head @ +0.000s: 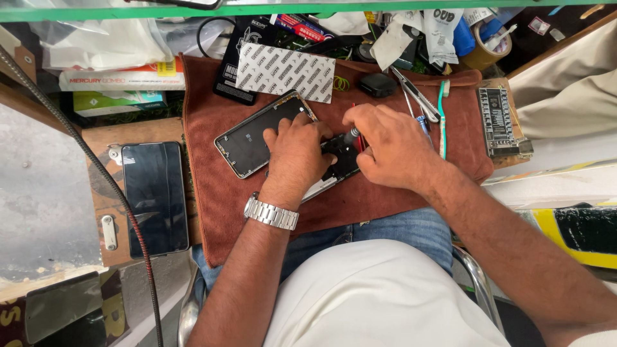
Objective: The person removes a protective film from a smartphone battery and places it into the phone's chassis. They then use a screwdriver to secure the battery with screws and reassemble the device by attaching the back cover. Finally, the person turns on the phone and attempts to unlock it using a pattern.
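Nearest the camera, a white shirt (385, 295) and blue jeans (398, 228) fill the lower middle, with both forearms reaching forward over a brown cloth (218, 193). A steel watch (271, 213) sits on the left wrist. Just beyond it, the left hand (297, 154) lies palm down, fingers bent and close together, pressing on an opened phone (250, 138) that lies tilted on the cloth; its dark inside faces up and its metal rim shows at the left. Beside it, touching the same phone, the right hand (392, 144) pinches a small screwdriver (352, 134) between thumb and fingertips, its tip down on the phone's black right end.

Left of the cloth, a second phone (155, 196) with a dark glass face lies flat on a wooden board (109, 138), and a braided cable (96, 167) runs across that side. Right of the right hand, a teal toothbrush (442, 115) and tweezers (414, 93) lie on the cloth, near a small grey metal block (498, 119) at its edge.

Farther off, a white patterned card (286, 72) rests on the cloth's back edge beside a small black case (377, 84). Behind these lie plastic bags (103, 42), a roll of brown tape (485, 48) and mixed packets.
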